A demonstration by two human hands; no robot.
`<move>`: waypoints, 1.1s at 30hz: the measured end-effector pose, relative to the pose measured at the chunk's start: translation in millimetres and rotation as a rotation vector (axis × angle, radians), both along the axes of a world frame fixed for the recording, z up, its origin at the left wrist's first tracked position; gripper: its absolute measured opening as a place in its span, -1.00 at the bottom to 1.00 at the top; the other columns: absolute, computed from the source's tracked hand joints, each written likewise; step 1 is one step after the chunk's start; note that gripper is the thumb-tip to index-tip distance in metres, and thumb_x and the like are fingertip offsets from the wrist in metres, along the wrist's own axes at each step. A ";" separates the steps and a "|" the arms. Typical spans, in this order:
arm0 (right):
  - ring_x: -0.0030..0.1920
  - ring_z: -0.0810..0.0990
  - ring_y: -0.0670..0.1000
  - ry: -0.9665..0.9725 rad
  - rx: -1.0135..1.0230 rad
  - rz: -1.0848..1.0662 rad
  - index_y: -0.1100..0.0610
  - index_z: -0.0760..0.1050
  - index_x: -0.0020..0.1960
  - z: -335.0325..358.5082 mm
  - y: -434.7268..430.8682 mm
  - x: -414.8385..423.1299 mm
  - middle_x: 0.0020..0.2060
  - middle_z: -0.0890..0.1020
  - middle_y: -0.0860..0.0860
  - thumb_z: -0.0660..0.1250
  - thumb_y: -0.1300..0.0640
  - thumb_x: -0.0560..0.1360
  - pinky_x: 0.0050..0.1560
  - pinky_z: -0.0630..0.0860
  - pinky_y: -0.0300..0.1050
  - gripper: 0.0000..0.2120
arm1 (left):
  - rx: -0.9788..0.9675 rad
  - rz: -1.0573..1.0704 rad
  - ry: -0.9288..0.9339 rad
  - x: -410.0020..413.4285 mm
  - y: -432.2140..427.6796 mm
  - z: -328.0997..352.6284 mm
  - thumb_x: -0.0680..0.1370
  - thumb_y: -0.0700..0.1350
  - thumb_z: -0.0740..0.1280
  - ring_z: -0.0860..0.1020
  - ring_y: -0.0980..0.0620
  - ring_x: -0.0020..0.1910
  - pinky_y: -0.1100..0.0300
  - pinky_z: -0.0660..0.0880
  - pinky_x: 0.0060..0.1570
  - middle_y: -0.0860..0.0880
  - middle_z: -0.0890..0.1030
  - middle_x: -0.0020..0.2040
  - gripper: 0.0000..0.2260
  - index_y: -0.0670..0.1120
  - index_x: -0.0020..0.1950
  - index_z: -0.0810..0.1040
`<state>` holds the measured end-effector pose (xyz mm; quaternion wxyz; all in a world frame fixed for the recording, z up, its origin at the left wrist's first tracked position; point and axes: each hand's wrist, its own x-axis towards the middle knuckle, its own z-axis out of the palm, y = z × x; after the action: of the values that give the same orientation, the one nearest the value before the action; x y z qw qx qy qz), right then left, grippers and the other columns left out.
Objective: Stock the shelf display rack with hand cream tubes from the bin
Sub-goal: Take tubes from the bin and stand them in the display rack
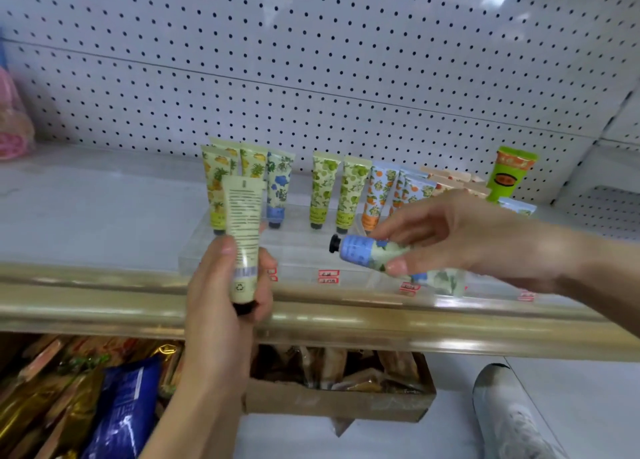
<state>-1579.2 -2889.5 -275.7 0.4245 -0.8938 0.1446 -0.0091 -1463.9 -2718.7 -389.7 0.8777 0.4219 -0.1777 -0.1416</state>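
- Beyond both hands, glossy tubes (323,188) are standing in a clear rack (301,250).
- The left hand (225,285) is gripping a pale tube (242,223) upright.
- The right hand (460,230) is pinching a blue floral tube (363,252).

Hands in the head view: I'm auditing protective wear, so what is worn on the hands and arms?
Nothing shows: the left hand and right hand are bare, no gloves, rings or watch. The left forearm and right forearm carry no sleeve in view. Visible thumbnails look short and unpainted.
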 end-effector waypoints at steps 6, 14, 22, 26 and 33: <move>-0.33 0.68 0.05 -0.083 -0.082 -0.126 0.15 0.64 -0.11 16.8 -0.3 36.9 -0.12 0.68 0.16 0.54 0.01 0.13 -0.17 0.59 0.04 -0.62 | 0.093 0.287 -0.103 12.3 10.7 -8.3 0.65 -0.15 0.06 0.36 0.16 -0.46 0.32 0.32 -0.50 0.08 0.51 -0.34 -0.78 -0.06 0.02 0.51; -0.34 0.68 -0.12 -0.067 -0.294 -0.049 0.23 0.56 -0.04 49.1 -0.6 90.0 -0.23 0.67 0.04 0.46 0.24 0.40 -0.35 0.55 -0.39 -0.83 | 0.213 0.415 -0.296 21.8 12.7 -14.4 0.50 -0.01 0.36 0.55 0.09 -0.13 0.28 0.54 -0.15 0.10 0.61 -0.01 -0.77 0.15 0.15 0.50; -0.39 0.41 0.18 -0.152 -0.973 -0.003 0.41 0.49 -0.18 44.1 -3.3 126.7 -0.40 0.48 0.23 0.55 -0.03 0.28 -0.34 0.25 -0.13 -0.49 | 0.468 0.641 -0.658 31.4 10.9 -26.2 0.53 0.06 0.24 0.48 0.23 0.03 0.34 0.43 -0.04 0.17 0.50 0.05 -0.68 0.11 0.28 0.40; -0.30 0.43 0.24 -0.129 -1.013 0.015 0.45 0.53 -0.03 39.4 -7.5 137.5 -0.09 0.59 0.37 0.55 -0.02 0.28 -0.27 0.28 -0.14 -0.44 | 0.536 0.712 -0.756 33.8 7.8 -29.5 0.55 0.06 0.22 0.41 0.31 -0.02 0.18 0.40 -0.04 0.26 0.40 0.02 -0.68 0.04 0.29 0.40; 0.13 0.38 0.13 -0.038 -1.073 0.025 0.24 0.57 0.02 33.1 -5.5 154.3 -0.05 0.49 0.05 0.54 -0.13 0.25 0.01 0.28 -0.04 -0.47 | 0.545 0.730 -0.708 37.9 6.8 -34.5 0.54 0.09 0.20 0.39 0.30 -0.01 0.17 0.37 0.00 0.23 0.43 0.04 -0.66 0.00 0.27 0.43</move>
<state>-1424.9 -2895.0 -242.6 -0.0895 -0.9865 0.1011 -0.0929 -1426.0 -2711.9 -424.2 0.6163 0.6883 -0.2607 0.2799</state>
